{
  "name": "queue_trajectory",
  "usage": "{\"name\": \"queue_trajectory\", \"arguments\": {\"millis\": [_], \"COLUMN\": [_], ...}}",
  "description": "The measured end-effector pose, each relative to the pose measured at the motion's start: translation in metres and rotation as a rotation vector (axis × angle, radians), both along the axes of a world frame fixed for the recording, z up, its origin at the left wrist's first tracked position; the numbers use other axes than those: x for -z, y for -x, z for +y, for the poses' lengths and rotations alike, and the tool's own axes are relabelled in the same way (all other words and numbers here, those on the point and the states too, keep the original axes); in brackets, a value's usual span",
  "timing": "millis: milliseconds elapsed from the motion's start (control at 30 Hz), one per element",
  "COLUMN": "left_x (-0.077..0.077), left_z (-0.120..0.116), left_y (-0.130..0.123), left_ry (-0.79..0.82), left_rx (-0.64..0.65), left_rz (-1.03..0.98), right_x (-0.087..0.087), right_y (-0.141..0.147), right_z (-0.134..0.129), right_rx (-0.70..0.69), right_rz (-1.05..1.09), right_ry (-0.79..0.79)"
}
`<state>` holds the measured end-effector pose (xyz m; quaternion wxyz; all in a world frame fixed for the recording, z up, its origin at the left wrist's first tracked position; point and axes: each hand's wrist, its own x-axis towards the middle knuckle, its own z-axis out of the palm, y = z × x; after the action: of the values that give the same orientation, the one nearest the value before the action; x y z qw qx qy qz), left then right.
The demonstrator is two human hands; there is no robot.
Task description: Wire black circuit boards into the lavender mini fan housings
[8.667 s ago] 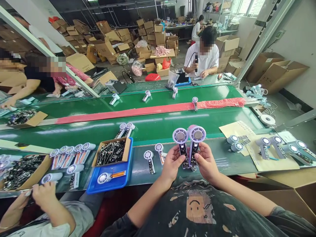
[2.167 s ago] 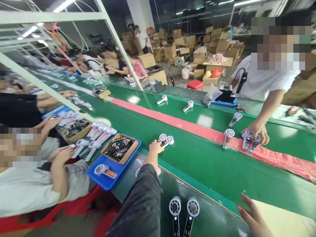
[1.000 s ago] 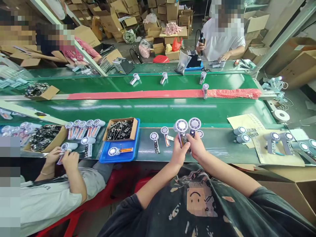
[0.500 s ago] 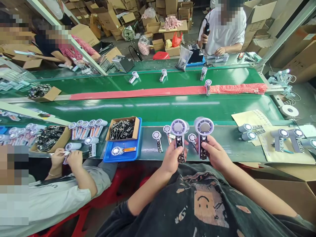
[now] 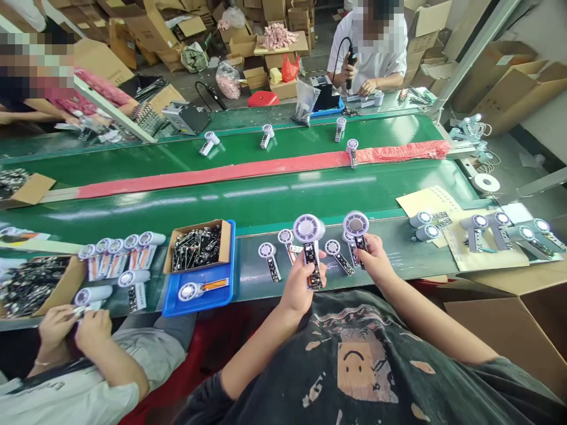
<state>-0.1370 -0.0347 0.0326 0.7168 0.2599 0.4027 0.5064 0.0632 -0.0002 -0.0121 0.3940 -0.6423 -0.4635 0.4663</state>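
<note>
My left hand (image 5: 300, 283) is wrapped round the handle of a lilac fan (image 5: 309, 229), whose black circuit board faces up. Farther right, my right hand (image 5: 373, 257) grips the lower handle of a second lilac fan (image 5: 355, 224) with a dark round centre. Between and beyond my hands, a fan (image 5: 332, 248) with an exposed board lies on the bench, and another is partly hidden behind the right-hand fan. To the left of my left hand lie a fan (image 5: 267, 250) with its board showing and one (image 5: 285, 236) partly covered by my fingers.
A blue tray (image 5: 199, 310) holds a carton of boards and one fan. Beyond the bench runs a green conveyor (image 5: 199, 203) with a pink strip (image 5: 248, 171). Lit fans (image 5: 479, 222) lie at right on yellow paper (image 5: 460, 251). A co-worker's hands (image 5: 91, 330) are at lower left.
The view has shifted, moving the bench's contents leftward. My right hand has moved its fan slightly away from my body, over the bench. My left hand still holds its fan.
</note>
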Motion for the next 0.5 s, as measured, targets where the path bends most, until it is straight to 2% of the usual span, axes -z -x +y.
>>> {"name": "queue_trajectory", "arguments": {"millis": [100,233,300,400,467,500], "left_x": [0.005,0.010,0.011,0.012,0.012,0.012], "left_z": [-0.001,-0.004,-0.004,-0.002,0.000,0.001], "left_y": [0.007,0.013,0.012,0.008,0.005,0.003], "left_ry": [0.051,0.132,0.162,0.185,0.180,0.174], "left_rx": [-0.039,-0.038,-0.072,-0.098,-0.080,-0.067], "left_rz": [0.027,0.063,0.051,-0.002,-0.019,-0.020], "right_x": [0.031,0.058,0.071,0.087,0.088,0.084], "right_y": [-0.037,-0.069,-0.073,-0.068,-0.059,-0.053], "right_z": [0.000,-0.018,-0.019,-0.003,0.007,0.008], "right_rx": [0.127,0.234,0.243,0.242,0.251,0.235], "right_rz": [-0.175,-0.341,-0.398,-0.451,-0.499,-0.537], "right_ry": [0.129,0.261,0.302,0.325,0.286,0.209]}}
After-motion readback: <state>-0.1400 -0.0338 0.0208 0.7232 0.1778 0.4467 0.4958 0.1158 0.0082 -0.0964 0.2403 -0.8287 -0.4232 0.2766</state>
